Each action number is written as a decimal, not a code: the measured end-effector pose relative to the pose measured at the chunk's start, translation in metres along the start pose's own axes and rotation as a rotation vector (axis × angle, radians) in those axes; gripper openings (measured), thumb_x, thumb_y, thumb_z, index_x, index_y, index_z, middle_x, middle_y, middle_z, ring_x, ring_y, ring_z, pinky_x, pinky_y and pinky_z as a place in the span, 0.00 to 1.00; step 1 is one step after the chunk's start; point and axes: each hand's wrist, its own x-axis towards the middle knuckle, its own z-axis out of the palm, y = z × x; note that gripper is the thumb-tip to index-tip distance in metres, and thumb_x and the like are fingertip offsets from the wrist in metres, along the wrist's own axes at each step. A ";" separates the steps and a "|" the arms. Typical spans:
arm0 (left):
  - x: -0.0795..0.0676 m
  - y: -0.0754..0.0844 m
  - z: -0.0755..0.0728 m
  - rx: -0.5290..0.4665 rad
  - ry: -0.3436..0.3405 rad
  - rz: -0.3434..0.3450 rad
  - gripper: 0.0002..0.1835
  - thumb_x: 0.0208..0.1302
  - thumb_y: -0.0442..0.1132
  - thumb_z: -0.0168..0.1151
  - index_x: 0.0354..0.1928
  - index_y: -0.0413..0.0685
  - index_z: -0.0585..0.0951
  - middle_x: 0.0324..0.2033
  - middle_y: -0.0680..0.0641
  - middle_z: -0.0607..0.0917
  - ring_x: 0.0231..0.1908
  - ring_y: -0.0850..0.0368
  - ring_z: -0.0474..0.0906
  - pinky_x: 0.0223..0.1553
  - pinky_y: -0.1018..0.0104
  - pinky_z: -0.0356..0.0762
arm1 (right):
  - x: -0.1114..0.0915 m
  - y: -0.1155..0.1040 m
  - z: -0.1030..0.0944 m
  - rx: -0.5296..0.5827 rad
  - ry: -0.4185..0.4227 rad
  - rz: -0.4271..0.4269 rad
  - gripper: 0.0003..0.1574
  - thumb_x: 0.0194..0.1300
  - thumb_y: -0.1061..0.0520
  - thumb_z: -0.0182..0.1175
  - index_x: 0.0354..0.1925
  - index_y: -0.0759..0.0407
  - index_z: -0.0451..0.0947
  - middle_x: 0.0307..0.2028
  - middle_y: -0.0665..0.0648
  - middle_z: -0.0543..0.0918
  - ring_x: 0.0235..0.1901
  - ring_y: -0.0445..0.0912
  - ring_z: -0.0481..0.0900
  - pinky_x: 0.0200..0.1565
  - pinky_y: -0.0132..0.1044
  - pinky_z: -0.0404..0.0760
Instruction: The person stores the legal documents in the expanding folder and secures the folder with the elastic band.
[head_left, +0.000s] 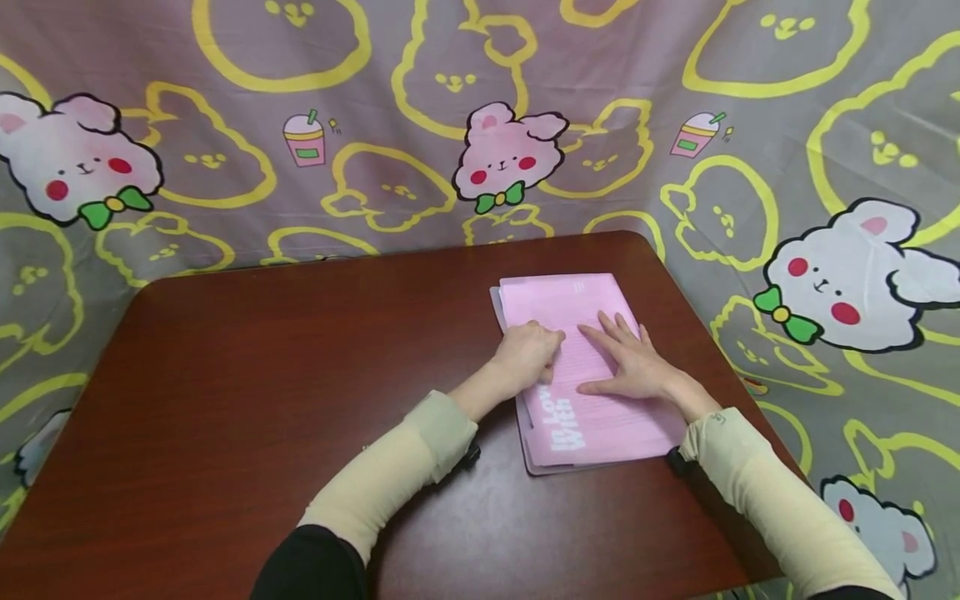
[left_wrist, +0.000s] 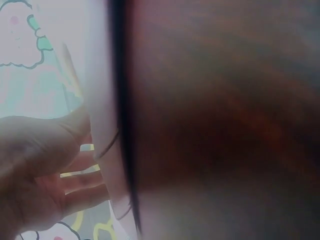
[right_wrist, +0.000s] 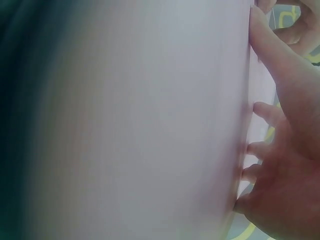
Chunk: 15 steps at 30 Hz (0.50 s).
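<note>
A pink, partly see-through document folder (head_left: 577, 433) lies on the right side of the table, with white lettering near its lower left and fine lines showing across its middle. A greyish edge shows beneath it along the left and bottom. My left hand (head_left: 522, 354) rests on the folder's left half, its fingers bent downward; in the left wrist view the left hand (left_wrist: 37, 170) touches a pale sheet-like surface. Spread over the right half, my right hand (head_left: 633, 367) presses the cover. The right wrist view shows the right hand (right_wrist: 295, 165) with its fingertips on the pale surface.
The brown wooden table (head_left: 262, 400) has rounded far corners. A patterned cloth (head_left: 420, 92) with cartoon rabbits hangs behind it and down the right side. Dark blurred bands cover part of both wrist views.
</note>
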 end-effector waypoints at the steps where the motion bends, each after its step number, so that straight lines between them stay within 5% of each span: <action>1: 0.000 0.000 -0.001 0.002 -0.004 -0.002 0.15 0.57 0.41 0.81 0.45 0.53 0.86 0.33 0.55 0.92 0.42 0.53 0.90 0.39 0.58 0.91 | 0.000 0.000 -0.001 0.002 0.000 0.001 0.69 0.62 0.31 0.79 0.87 0.53 0.57 0.88 0.74 0.43 0.86 0.78 0.35 0.79 0.84 0.32; 9: -0.005 0.002 -0.010 0.123 -0.089 -0.048 0.25 0.63 0.52 0.81 0.58 0.55 0.85 0.45 0.53 0.93 0.50 0.53 0.87 0.46 0.58 0.92 | 0.000 -0.001 -0.002 0.009 0.000 0.003 0.68 0.62 0.33 0.79 0.87 0.53 0.57 0.88 0.74 0.43 0.86 0.77 0.34 0.79 0.84 0.31; 15: -0.016 -0.005 -0.010 0.133 -0.081 -0.095 0.22 0.71 0.56 0.74 0.61 0.57 0.86 0.54 0.49 0.89 0.58 0.52 0.83 0.50 0.57 0.90 | 0.001 -0.001 0.001 0.010 0.006 -0.002 0.68 0.62 0.33 0.79 0.87 0.53 0.58 0.88 0.74 0.43 0.87 0.77 0.34 0.79 0.83 0.32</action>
